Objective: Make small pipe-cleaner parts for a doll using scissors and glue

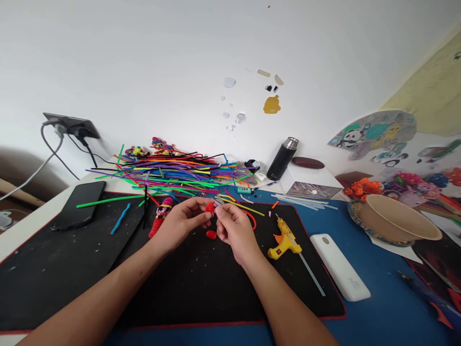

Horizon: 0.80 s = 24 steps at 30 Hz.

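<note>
Left grip (185,218) narrow: a small red piece (210,207) is pinched between thumb and fingers above the black mat (201,283). Right grip (236,233) likewise narrow: a slim silvery tool (219,200) is held with its tip beside the red piece; its rear part is hidden by the fingers, and its exact kind cannot be told. Both hands are brought close together near the far edge of the mat.

Below them on the mat, a second red piece (211,234) is seen. An orange-red curved stem (254,220) is partly covered by the right hand, and a pink and red figure (156,225) is placed just left of the left hand. Beyond, a heap of coloured fuzzy stems (169,171) is spread over the far side of the desk (363,269).

To the right, a yellow glue gun (286,240) is laid on the mat, a translucent stick (311,274) extended from its rear toward the near side. Farther right, a white power bank (340,266) is shown.
</note>
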Motion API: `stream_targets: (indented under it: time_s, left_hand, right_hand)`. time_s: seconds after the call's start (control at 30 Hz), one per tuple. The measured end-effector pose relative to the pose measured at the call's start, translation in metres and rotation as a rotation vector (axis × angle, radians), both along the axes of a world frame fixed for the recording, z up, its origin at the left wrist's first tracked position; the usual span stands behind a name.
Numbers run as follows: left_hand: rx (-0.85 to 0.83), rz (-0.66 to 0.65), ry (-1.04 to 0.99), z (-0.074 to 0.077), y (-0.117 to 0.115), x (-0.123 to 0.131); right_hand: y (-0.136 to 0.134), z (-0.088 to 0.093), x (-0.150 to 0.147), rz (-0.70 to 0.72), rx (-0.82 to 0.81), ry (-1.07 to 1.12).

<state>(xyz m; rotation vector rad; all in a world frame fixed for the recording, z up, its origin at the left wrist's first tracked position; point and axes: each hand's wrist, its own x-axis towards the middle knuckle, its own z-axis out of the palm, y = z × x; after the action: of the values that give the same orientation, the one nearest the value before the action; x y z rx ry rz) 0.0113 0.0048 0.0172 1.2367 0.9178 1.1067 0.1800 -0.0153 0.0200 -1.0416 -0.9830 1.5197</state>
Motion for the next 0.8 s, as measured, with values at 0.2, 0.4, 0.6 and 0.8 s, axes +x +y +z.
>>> stream_targets:
  time_s: [0.2, 0.4, 0.6, 0.8]
  left_hand:
    - [0.014, 0.001, 0.023, 0.0031, -0.0019, 0.0007]
    - [-0.002, -0.08, -0.028, -0.0009, -0.0014, -0.0013]
    - [-0.078, -0.108, -0.147, -0.005, 0.0007, -0.0015]
    - [-0.129, -0.093, -0.211, -0.0058, 0.0014, 0.0019]
  right_hand:
    - [0.0006, -0.004, -0.0001, 0.013, 0.016, -0.022]
    - [0.0005, -0.0076, -0.0005, 0.03, 0.092, -0.091]
    - [0.0001, -0.0069, -0.0023, 0.024, 0.071, -0.049]
    - [0.0013, -0.0061, -0.0011, 0.034, 0.039, -0.011]
